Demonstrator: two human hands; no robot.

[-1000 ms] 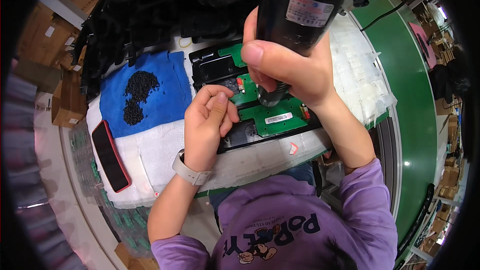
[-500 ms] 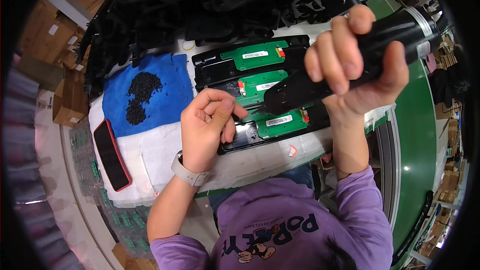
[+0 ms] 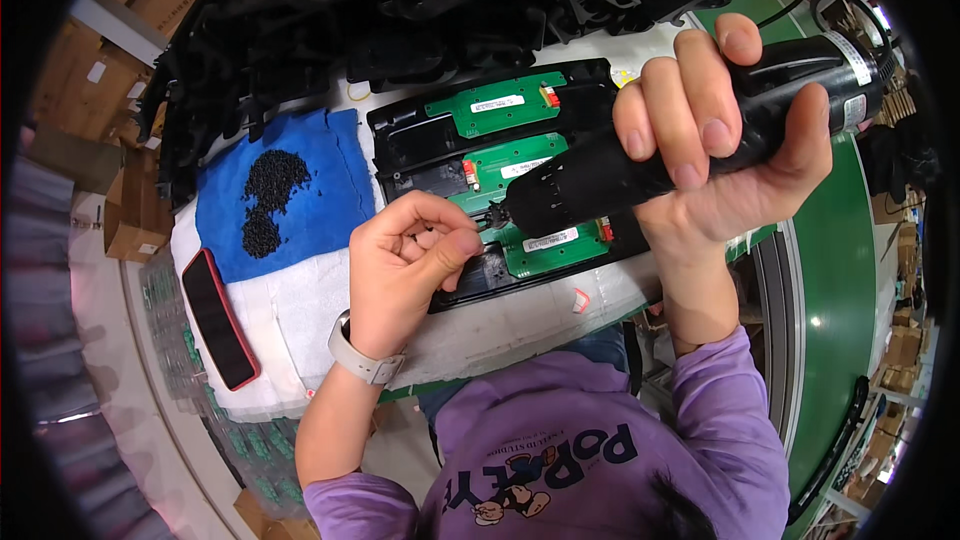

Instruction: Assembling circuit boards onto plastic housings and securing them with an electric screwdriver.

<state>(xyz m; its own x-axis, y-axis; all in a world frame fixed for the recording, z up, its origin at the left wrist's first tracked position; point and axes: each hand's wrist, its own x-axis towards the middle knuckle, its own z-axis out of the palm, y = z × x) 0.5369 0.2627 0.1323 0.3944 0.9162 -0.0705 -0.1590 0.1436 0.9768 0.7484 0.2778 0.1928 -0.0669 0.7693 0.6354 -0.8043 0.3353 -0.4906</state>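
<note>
My right hand (image 3: 715, 145) is wrapped around a black electric screwdriver (image 3: 590, 185), tilted with its nose down to the left. My left hand (image 3: 405, 255) is closed in a pinch right by the screwdriver's tip; whatever sits between thumb and forefinger is too small to make out. Beneath them lie black plastic housings with green circuit boards: a far board (image 3: 510, 120), a middle board (image 3: 490, 155) and a near board (image 3: 530, 260). The screwdriver's body covers part of the middle and near ones. Small black screws (image 3: 275, 175) lie heaped on a blue cloth (image 3: 340, 175) to the left.
A red-edged phone (image 3: 218, 320) rests on the white table covering (image 3: 310, 300) at the left. Black plastic parts (image 3: 430, 25) are piled across the back. A thin yellow band (image 3: 357, 92) lies by the cloth. The screwdriver's cord (image 3: 815, 2) loops at the upper right.
The screwdriver has moved slightly left, its tip now meeting my left fingertips. My left hand has shifted a little left, and its fingers have tightened into a pinch. The view has shifted slightly.
</note>
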